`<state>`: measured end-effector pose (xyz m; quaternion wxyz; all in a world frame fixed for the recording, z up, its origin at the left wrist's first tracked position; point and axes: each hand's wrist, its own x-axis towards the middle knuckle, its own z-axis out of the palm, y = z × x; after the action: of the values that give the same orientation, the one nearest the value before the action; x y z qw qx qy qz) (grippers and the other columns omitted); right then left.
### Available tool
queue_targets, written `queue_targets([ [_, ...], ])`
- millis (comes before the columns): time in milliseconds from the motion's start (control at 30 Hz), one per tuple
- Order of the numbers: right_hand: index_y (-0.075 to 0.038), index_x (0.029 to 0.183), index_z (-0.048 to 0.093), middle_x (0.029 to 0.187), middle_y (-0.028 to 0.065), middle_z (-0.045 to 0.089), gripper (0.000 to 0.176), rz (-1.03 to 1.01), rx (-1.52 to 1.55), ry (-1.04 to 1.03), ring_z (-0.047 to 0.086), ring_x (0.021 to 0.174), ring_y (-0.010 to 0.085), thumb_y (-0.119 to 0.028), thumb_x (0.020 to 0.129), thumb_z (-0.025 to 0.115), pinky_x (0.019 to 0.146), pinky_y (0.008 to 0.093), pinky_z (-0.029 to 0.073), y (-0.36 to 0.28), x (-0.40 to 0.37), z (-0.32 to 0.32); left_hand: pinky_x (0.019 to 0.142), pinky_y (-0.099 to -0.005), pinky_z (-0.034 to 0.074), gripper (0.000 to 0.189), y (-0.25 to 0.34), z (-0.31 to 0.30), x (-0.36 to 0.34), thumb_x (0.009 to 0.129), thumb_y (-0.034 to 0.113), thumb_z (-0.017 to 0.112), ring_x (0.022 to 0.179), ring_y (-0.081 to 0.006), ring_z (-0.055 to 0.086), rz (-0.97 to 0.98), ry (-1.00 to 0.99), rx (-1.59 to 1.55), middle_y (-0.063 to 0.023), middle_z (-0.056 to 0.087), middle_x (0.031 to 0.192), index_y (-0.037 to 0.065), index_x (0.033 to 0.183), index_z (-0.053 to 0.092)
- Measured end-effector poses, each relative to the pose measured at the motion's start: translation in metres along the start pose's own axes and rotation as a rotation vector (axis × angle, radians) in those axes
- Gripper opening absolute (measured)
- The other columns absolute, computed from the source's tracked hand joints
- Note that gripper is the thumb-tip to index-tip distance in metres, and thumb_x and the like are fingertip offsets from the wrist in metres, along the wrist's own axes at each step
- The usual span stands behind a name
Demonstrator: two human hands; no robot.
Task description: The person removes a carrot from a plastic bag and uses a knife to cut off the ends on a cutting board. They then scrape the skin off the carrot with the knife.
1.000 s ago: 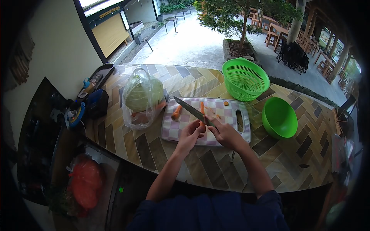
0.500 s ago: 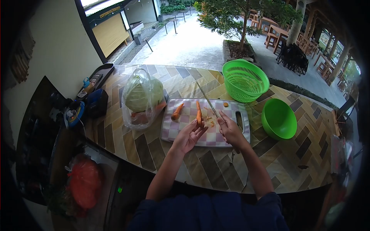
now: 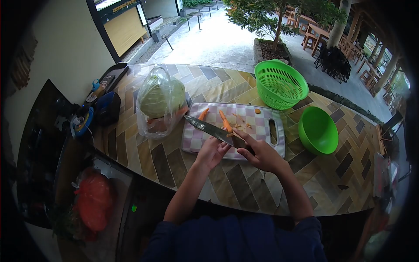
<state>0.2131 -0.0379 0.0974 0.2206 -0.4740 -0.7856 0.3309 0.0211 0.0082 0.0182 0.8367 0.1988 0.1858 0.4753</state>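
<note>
My right hand (image 3: pixel 264 156) is closed around the handle of a kitchen knife (image 3: pixel 208 129). Its broad blade lies flat-on to me and points up and left, across the front of my left hand (image 3: pixel 211 153). A carrot (image 3: pixel 224 120) stands out beyond the blade, its narrow end pointing away from me. My left fingers close on its near end, partly hidden by the blade. Beneath is a pink-and-white checked cutting board (image 3: pixel 209 112), where a second carrot (image 3: pixel 203 114) lies partly behind the knife. Peel scraps and a cut carrot end (image 3: pixel 257 111) are on the board too.
A clear plastic bag (image 3: pixel 146 118) with a cabbage (image 3: pixel 162 98) stands left of the board. To the right are a green colander (image 3: pixel 281 85) and a green bowl (image 3: pixel 318 131). A red bag (image 3: pixel 94 201) sits lower left, below the tiled tabletop (image 3: pixel 170 168).
The knife has swung from pointing away from me to pointing left, its blade now over the carrot's near end. My right hand has turned and shifted slightly. The view has tilted a little.
</note>
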Motion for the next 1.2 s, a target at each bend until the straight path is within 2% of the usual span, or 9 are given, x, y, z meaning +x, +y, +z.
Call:
queue_targets([
  [500,-0.021,0.141,0.030,0.063,0.0111,0.056,0.055,-0.062,-0.022,0.039,0.055,0.056,0.0279,-0.022,0.091,0.054,0.059,0.0371,0.043,0.005,0.002,0.003,0.077,-0.0235,0.053,0.020,0.000,0.004,-0.002,0.091,0.010,0.053,0.090,-0.0126,0.060,-0.007,0.018,-0.004,-0.0055,0.059,0.104,0.001,0.109,0.053],
  [600,-0.021,0.141,0.030,0.061,0.0078,0.053,0.053,-0.061,-0.040,0.067,0.052,0.053,0.0224,-0.022,0.092,0.051,0.058,0.0345,0.043,0.006,0.001,0.005,0.074,-0.0232,0.053,0.019,0.000,0.002,0.000,0.091,0.012,0.054,0.087,-0.0113,0.060,-0.022,-0.001,-0.023,-0.0050,0.060,0.102,0.002,0.108,0.053],
  [733,-0.022,0.143,0.027,0.063,0.0053,0.050,0.052,-0.027,0.261,0.184,0.043,0.054,0.0143,-0.025,0.095,0.046,0.057,0.0297,0.041,0.017,0.008,0.004,0.071,-0.0227,0.053,0.018,0.002,0.001,0.003,0.092,0.015,0.054,0.083,-0.0097,0.060,-0.045,-0.012,-0.069,-0.0043,0.061,0.097,0.004,0.107,0.054],
  [800,-0.022,0.145,0.024,0.065,0.0050,0.050,0.053,0.040,0.365,0.130,0.039,0.056,0.0117,-0.026,0.096,0.044,0.057,0.0270,0.039,0.017,0.007,-0.002,0.070,-0.0226,0.053,0.018,0.004,0.000,0.004,0.093,0.016,0.054,0.082,-0.0095,0.060,-0.044,-0.003,-0.078,-0.0041,0.061,0.097,0.005,0.107,0.054],
  [900,-0.020,0.146,0.020,0.069,0.0094,0.054,0.056,-0.048,0.167,0.168,0.041,0.057,0.0134,-0.028,0.096,0.044,0.058,0.0273,0.039,0.027,0.009,0.006,0.070,-0.0224,0.053,0.018,0.002,0.001,0.005,0.093,0.016,0.054,0.082,-0.0096,0.060,-0.048,0.004,-0.070,-0.0038,0.061,0.097,0.005,0.107,0.055],
  [1100,-0.016,0.145,0.020,0.070,0.0142,0.058,0.058,0.012,0.254,0.157,0.046,0.059,0.0185,-0.030,0.095,0.045,0.064,0.0313,0.042,0.016,0.004,0.010,0.071,-0.0227,0.053,0.019,0.001,0.003,0.005,0.093,0.015,0.053,0.084,-0.0097,0.060,-0.027,0.020,-0.052,-0.0041,0.060,0.100,0.004,0.109,0.054],
  [1200,-0.018,0.145,0.022,0.068,0.0141,0.057,0.057,-0.100,0.182,0.152,0.051,0.060,0.0215,-0.028,0.095,0.047,0.065,0.0316,0.043,0.024,0.006,0.016,0.073,-0.0235,0.053,0.020,0.000,0.001,0.005,0.093,0.013,0.052,0.085,-0.0104,0.060,-0.013,0.009,-0.024,-0.0049,0.060,0.102,0.004,0.110,0.053],
])
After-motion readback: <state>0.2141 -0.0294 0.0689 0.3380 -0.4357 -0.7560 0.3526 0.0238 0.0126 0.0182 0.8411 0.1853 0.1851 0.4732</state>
